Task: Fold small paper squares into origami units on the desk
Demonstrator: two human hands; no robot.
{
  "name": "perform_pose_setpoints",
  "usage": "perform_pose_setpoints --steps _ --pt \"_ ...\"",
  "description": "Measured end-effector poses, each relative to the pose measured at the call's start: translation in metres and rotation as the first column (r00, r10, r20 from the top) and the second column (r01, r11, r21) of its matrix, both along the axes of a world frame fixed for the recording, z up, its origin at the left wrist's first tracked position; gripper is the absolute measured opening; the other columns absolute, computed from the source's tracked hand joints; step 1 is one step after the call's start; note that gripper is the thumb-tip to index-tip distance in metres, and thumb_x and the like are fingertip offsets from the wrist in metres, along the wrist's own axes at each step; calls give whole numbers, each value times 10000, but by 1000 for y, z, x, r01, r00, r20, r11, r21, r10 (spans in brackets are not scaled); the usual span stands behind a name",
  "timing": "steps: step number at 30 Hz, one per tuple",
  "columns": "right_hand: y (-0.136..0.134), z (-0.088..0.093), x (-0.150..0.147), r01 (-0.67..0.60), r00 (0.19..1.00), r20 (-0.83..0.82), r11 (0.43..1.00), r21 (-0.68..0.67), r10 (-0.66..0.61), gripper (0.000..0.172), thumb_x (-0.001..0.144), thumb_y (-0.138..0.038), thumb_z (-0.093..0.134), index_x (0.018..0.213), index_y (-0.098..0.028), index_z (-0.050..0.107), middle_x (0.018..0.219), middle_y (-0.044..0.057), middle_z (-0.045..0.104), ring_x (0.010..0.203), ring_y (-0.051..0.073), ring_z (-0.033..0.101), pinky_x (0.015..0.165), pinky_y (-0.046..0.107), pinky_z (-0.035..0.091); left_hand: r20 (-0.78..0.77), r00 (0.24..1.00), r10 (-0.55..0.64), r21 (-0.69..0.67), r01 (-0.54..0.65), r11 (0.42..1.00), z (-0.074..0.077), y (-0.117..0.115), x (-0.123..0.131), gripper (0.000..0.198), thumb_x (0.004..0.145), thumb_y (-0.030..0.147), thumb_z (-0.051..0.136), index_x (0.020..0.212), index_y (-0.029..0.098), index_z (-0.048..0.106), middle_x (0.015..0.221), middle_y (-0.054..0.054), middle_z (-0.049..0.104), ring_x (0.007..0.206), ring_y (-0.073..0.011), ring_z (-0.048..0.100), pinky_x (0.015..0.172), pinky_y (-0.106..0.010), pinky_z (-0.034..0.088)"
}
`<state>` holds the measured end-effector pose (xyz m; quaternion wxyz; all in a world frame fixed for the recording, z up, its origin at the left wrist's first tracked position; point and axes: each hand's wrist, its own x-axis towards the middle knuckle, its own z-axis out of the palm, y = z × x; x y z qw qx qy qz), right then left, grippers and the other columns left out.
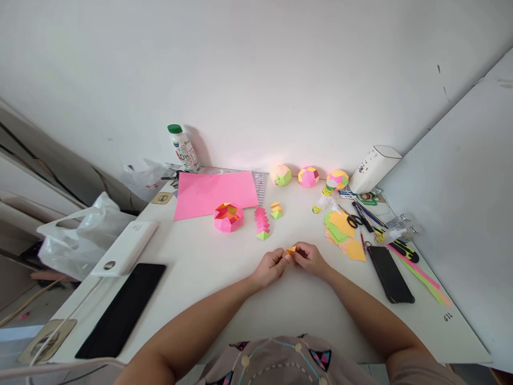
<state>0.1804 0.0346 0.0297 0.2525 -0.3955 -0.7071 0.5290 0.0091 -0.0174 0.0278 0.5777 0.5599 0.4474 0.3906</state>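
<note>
My left hand point(271, 266) and my right hand point(308, 258) meet over the middle of the white table point(224, 299). Both pinch a small folded orange paper piece point(290, 249) between their fingertips. Just beyond them stands a row of folded pink paper units point(262, 220) with a green one at its near end, and a small orange and green stack point(276, 210). A pink paper bowl-shaped model point(228, 216) with orange inside sits to the left of those.
Pink paper sheet point(214, 192), three paper balls point(308, 176) and a bottle point(183, 147) stand by the wall. At the right lie loose orange and green squares point(340, 230), scissors point(351, 218), pens, glue sticks, a phone point(390, 274). At the left: power bank point(126, 246), black tablet point(122, 307), plastic bags.
</note>
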Motion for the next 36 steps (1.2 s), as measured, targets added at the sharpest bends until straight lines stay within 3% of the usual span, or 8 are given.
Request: perform_pose_setpoints --steps 9,13,17,25,31,33,35,36 --pt "-1 -1 -3 38 998 -47 999 25 -36 186 811 -306 525 948 -184 555 772 20 591 539 109 561 501 248 444 20 999 33 -37 -32 999 1 -1 -1 416 847 564 370 713 177 443 435 64 429 409 -80 352 446 -218 293" --pt "-1 -2 -3 44 998 -50 998 53 -41 181 807 -271 515 963 -189 556 879 39 591 551 97 565 492 239 451 93 995 36 -42 -33 999 -3 1 1 374 847 533 406 769 173 469 555 23 542 474 -95 456 498 -233 366" --pt "-1 -3 -2 40 998 -44 996 76 -36 171 802 -234 503 956 -182 554 861 37 594 557 97 570 495 235 448 126 991 37 -1 -37 999 -9 3 2 327 859 482 419 829 163 485 735 -23 601 508 -86 489 533 -248 405" --pt "-2 0 -3 49 999 -26 991 127 -46 140 794 -207 491 904 -176 572 774 21 587 527 96 549 482 236 436 158 987 39 57 -48 997 -12 3 2 168 869 257 392 960 168 502 838 -41 626 582 -85 506 612 -261 428" --pt "-2 2 -3 38 998 -48 992 116 -33 163 817 -205 455 917 -178 581 763 23 586 527 99 550 460 229 426 233 972 41 -23 -36 999 -6 3 0 329 782 176 451 1111 186 454 941 -58 637 678 -114 573 570 -238 399" --pt "-2 0 -3 31 998 -57 993 112 -25 161 815 -201 460 921 -182 579 766 23 589 534 103 556 465 232 427 223 974 48 -22 -44 999 -3 4 -2 278 795 226 484 1070 183 486 948 -64 627 722 -128 580 561 -230 396" --pt "-2 -2 -3 33 998 -59 993 109 -27 141 811 -202 475 908 -183 576 741 16 586 529 105 556 473 238 431 170 984 43 26 -48 999 -1 3 -2 187 838 309 474 923 164 555 863 -54 617 702 -124 557 573 -233 402" --pt "-2 -3 -3 38 998 -59 993 109 -31 131 808 -204 484 902 -183 574 729 12 584 523 105 554 477 240 434 135 990 41 58 -49 997 0 3 -2 237 862 351 447 830 155 575 783 -43 604 672 -118 541 580 -237 405"
